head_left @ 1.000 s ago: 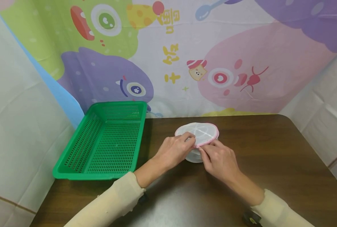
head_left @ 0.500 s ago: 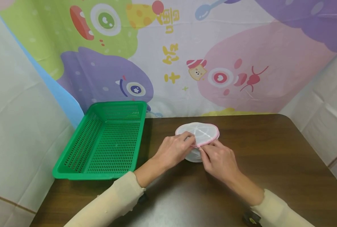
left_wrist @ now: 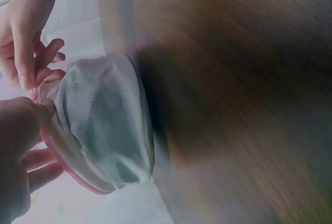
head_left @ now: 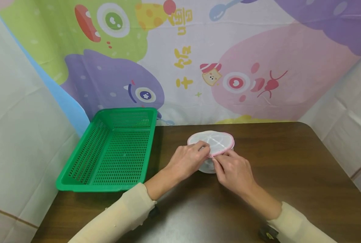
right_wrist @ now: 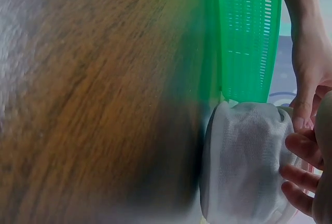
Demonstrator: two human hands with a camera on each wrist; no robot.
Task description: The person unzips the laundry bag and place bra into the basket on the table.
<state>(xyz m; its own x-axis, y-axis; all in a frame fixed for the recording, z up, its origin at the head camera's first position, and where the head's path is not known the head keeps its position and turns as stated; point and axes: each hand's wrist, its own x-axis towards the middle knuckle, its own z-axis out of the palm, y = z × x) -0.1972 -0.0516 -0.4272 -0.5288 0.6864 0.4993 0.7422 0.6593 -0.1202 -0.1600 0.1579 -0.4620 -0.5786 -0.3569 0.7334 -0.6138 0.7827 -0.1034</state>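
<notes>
A white mesh laundry bag (head_left: 216, 143) with a pink zipper rim stands on the brown table. Its round top faces up, tilted a little, and thin white bands cross it. My left hand (head_left: 187, 157) pinches the rim at the near left. Beside it, my right hand (head_left: 235, 171) pinches the zipper edge at the near side, with the other fingers curled under the rim. In the left wrist view the soft mesh side (left_wrist: 104, 115) sags in folds. Both hands meet at the rim, so the zipper pull is hidden or too small to make out.
A green plastic basket (head_left: 151, 148) with slotted walls and floor sits on the table (head_left: 295, 175) to the left. Behind the table hangs a cartoon-printed cloth (head_left: 186, 101). Pale panels (head_left: 22, 135) flank both sides.
</notes>
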